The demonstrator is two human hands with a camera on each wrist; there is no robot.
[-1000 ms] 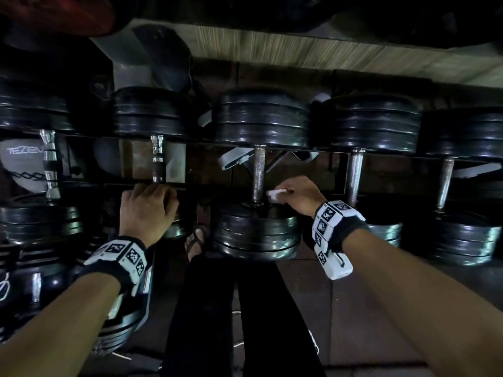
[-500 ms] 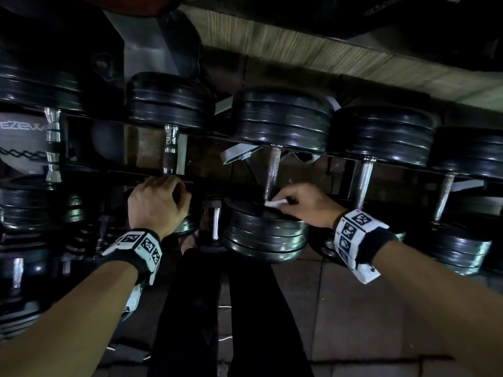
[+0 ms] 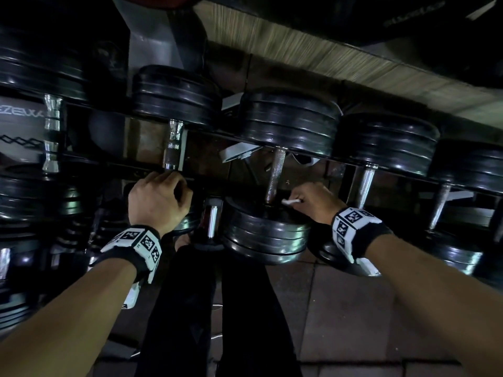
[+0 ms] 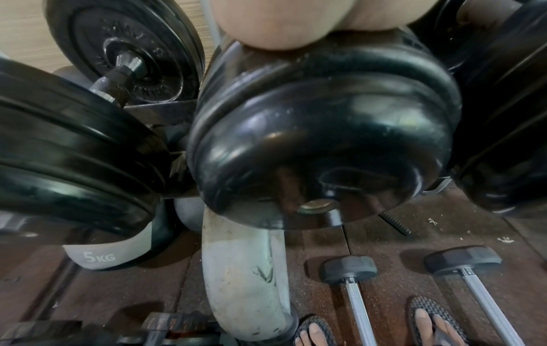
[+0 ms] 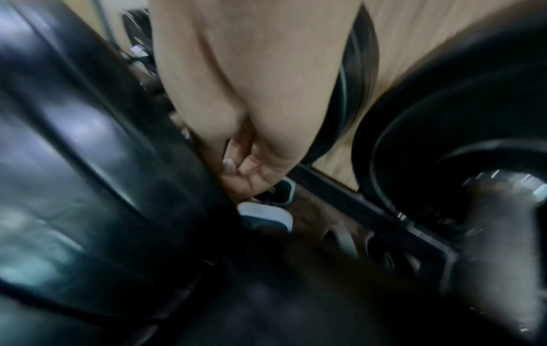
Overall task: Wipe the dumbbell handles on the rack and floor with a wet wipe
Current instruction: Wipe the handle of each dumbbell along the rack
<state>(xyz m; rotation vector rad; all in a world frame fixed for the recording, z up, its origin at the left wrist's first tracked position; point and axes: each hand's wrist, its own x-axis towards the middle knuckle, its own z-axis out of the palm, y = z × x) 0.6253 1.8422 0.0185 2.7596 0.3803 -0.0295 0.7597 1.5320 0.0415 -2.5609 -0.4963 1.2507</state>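
Black plate dumbbells lie in a row on the rack, their chrome handles pointing towards me. My right hand [image 3: 313, 202] pinches a small white wet wipe [image 3: 290, 201] at the lower end of the middle dumbbell's handle [image 3: 275, 175], just above its near head [image 3: 264, 235]. The right wrist view is blurred; the curled fingers [image 5: 245, 163] show beside a black plate [image 5: 89, 163]. My left hand [image 3: 159, 200] curls over the near head of the neighbouring dumbbell below its handle [image 3: 174, 148]. In the left wrist view the left hand's palm [image 4: 281, 21] sits on top of that head [image 4: 319, 131].
More dumbbells fill the rack to the right [image 3: 367, 183] and left [image 3: 51, 131]. On the brown floor lie two hex dumbbells [image 4: 355, 292] [image 4: 479, 281], beside a grey 5 kg kettlebell [image 4: 103, 255] and the rack's pale leg [image 4: 242, 269]. My sandalled feet [image 4: 313, 332] stand close.
The head view has tilted and shifted left. My right hand with the wipe has slid down to the lower end of the middle handle. The left hand keeps its grip.
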